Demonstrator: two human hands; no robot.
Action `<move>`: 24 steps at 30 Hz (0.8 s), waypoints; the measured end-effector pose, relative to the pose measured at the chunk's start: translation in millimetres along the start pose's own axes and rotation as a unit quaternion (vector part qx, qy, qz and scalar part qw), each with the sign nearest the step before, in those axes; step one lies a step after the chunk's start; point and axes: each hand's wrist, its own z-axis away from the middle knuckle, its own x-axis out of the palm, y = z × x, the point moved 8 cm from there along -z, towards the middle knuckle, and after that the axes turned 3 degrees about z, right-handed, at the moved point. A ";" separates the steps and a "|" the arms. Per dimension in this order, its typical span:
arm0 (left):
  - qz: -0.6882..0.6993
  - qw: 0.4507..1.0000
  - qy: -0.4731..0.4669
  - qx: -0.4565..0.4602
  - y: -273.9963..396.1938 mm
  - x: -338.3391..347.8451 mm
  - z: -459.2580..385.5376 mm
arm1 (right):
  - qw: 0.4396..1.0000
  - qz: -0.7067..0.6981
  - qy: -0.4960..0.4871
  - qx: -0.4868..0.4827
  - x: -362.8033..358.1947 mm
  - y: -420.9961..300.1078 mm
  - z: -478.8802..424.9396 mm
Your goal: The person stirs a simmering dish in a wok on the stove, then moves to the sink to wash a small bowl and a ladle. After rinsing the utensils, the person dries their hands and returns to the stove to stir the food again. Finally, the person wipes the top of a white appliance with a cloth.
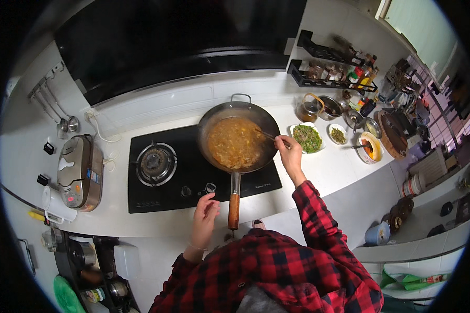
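A dark wok (264, 121) sits over the right burner, holding a brown, soupy dish (233, 141) with shreds and yellowish bits. Between the fingers of my right hand (291, 156), at the wok's right rim, are thin brown chopsticks (266, 135) whose tips reach into the food. My left hand (206, 213) is at the hob's front edge with fingers partly spread and nothing held. Just beyond its fingertips is a burner knob (210, 187); contact is not clear. The wok's wooden handle (234, 211) points towards me, right of that hand.
The black gas hob (192, 156) has a bare left burner (156, 162). To the right are a dish of chopped greens (307, 137), a smaller dish (338, 134), a bowl with orange contents (370, 148) and a glass jug (309, 109). A rice cooker (80, 172) stands left, below hanging ladles (68, 124).
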 end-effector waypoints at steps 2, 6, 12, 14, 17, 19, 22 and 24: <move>0.006 1.000 -0.021 -0.006 -1.4 8.8 -3.3 | 0.999 0.033 -0.032 -0.001 -0.7 17.7 7.3; 0.002 1.000 -0.021 -0.017 -1.3 12.5 -7.0 | 0.997 0.021 0.018 -0.066 -11.2 -53.0 31.6; -0.009 0.999 -0.033 -0.016 6.7 28.1 -10.5 | 0.996 -0.039 0.011 -0.075 -29.6 -62.9 67.7; -0.004 0.999 -0.044 0.001 10.3 39.5 -9.9 | 0.993 -0.111 -0.013 0.028 -32.4 -27.9 67.3; -0.014 0.998 -0.056 0.020 26.3 60.0 -6.5 | 0.949 -0.262 0.031 0.174 -62.8 3.9 66.4; -0.022 0.998 -0.059 0.022 33.7 73.5 2.2 | 0.904 -0.350 0.093 0.228 -100.3 27.4 69.4; -0.033 0.995 -0.091 0.001 37.4 109.5 15.7 | 0.783 -0.499 0.128 0.348 -153.8 74.5 103.9; -0.034 0.992 -0.118 -0.016 30.8 137.3 20.0 | 0.717 -0.572 0.114 0.382 -183.9 86.1 131.5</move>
